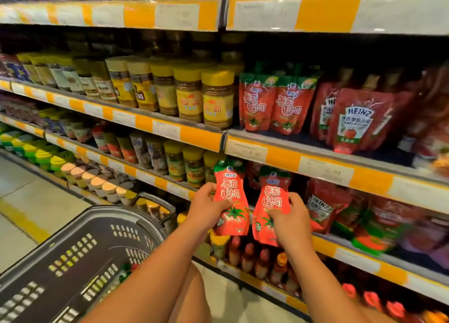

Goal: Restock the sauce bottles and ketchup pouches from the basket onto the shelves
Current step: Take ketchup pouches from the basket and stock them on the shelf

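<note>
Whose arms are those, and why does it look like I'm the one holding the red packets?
The camera sits on a person's head, looking down, so you see their arms as if they were yours. The left hand holds one red ketchup pouch, and the right hand holds another ketchup pouch. They stand before shop shelves. Matching pouches already stand on the shelf above, beside yellow-lidded jars. The grey basket at lower left carried the goods.

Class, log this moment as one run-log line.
left hand: holds left ketchup pouch | right hand: holds right ketchup pouch | matching pouches: shelf above | basket: lower left
</note>
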The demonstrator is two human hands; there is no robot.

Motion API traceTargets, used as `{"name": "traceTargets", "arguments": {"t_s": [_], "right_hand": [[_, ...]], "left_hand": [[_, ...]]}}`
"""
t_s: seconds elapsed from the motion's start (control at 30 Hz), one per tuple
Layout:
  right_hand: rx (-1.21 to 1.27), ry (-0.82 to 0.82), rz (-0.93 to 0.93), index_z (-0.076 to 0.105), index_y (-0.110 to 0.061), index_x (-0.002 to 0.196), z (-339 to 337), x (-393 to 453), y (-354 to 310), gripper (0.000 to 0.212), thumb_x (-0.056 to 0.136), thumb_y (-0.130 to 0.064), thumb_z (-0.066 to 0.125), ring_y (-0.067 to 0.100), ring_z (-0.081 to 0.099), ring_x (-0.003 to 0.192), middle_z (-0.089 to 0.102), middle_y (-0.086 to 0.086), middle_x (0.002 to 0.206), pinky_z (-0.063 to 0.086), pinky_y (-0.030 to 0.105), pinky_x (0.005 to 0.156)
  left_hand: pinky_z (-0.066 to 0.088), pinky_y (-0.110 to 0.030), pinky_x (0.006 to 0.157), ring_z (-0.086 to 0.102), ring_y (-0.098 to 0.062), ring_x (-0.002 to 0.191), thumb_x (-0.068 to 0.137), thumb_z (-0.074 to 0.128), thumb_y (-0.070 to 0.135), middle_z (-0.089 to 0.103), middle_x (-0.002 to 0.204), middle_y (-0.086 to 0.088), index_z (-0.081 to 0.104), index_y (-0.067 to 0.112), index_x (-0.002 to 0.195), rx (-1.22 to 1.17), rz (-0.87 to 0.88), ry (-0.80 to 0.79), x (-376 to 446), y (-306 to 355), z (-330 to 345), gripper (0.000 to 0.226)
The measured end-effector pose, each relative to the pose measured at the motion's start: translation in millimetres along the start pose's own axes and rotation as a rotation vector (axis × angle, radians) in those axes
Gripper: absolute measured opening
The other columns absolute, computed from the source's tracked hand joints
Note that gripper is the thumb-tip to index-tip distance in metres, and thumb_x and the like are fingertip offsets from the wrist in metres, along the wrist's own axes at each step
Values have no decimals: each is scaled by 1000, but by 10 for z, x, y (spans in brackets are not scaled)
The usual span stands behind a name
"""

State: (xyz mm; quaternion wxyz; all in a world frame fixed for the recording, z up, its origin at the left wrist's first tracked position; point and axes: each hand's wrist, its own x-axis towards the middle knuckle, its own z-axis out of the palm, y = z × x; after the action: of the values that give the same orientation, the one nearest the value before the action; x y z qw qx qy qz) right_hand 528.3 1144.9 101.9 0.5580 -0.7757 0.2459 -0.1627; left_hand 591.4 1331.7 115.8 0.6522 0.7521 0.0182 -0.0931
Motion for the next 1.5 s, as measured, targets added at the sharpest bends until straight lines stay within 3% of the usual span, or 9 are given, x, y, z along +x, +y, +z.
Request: {"name": "traceTargets", "arguments": {"t_s": [0.37, 0.5, 0.6, 0.8, 0.97, 1.13, 1.27, 1.4, 1.5], "right_hand": [[-97, 259, -111, 57, -18, 109, 174, 314, -25, 23, 91, -14, 71, 28, 63, 86, 63, 1, 94, 53, 42, 75], [-89, 286, -91, 61, -12, 118, 162, 443, -17, 32, 88, -1, 67, 18, 58, 61, 59, -5, 75, 51, 36, 53], [-75, 245, -41, 49, -14, 146, 184, 515, 64, 59, 90, 3, 61, 14, 46, 50, 59, 0, 74, 39, 23, 39], [-7, 177, 2, 24, -25, 161, 294, 605, 190, 81, 88, 1, 48, 32, 61, 95, 52, 21, 146, 46, 35, 77], [-53, 127, 55, 13, -26, 165, 303, 655, 294, 85, 92, 5, 44, 20, 46, 68, 55, 15, 139, 38, 25, 56], [-135, 145, 24, 13, -30, 163, 252, 611, 248, 82, 93, 2, 43, 21, 44, 67, 39, -2, 116, 36, 26, 53], [-218, 144, -29, 13, -22, 161, 159, 527, 158, 76, 96, -8, 51, 26, 51, 70, 52, 4, 97, 39, 30, 51], [-333, 106, -60, 41, -12, 127, 65, 309, 60, 37, 97, -21, 61, 30, 59, 89, 53, 8, 100, 47, 41, 67], [-295, 81, -104, 27, -22, 147, 25, 129, 98, 63, 96, -24, 64, 23, 55, 122, 49, 6, 136, 54, 44, 91]], "left_hand": [[60, -26, 83, 71, -11, 97, 85, 78, -1, 74, 108, -2, 64, 20, 114, -60, 202, 3, 546, 116, 404, 38], [57, -21, 85, 69, -5, 104, 86, 78, 2, 73, 112, 7, 64, 27, 113, -23, 240, -28, 703, 110, 474, 40], [58, -27, 89, 70, -9, 108, 85, 78, -1, 74, 115, 4, 65, 20, 122, -11, 226, -63, 814, 77, 505, 45], [55, -26, 88, 66, -10, 110, 87, 77, 1, 71, 120, 4, 60, 24, 125, 83, 165, -97, 928, -67, 584, 48], [52, -31, 90, 61, -16, 107, 94, 69, 9, 65, 119, 3, 50, 22, 139, 332, 242, -86, 894, -108, 593, 50], [55, -38, 89, 63, -27, 107, 96, 68, 20, 67, 121, -4, 50, 19, 137, 559, 296, -5, 787, -137, 600, 45], [57, -41, 90, 64, -31, 112, 96, 69, 23, 65, 126, -9, 37, 13, 151, 584, 264, 42, 704, -131, 617, 64], [51, -38, 76, 61, -27, 102, 95, 71, 24, 61, 114, -6, 43, 13, 135, 527, 217, 83, 650, -133, 591, 50], [44, -33, 69, 60, -21, 91, 92, 74, 24, 61, 100, 0, 55, 12, 101, 566, 238, 90, 671, -185, 547, 25]]}}
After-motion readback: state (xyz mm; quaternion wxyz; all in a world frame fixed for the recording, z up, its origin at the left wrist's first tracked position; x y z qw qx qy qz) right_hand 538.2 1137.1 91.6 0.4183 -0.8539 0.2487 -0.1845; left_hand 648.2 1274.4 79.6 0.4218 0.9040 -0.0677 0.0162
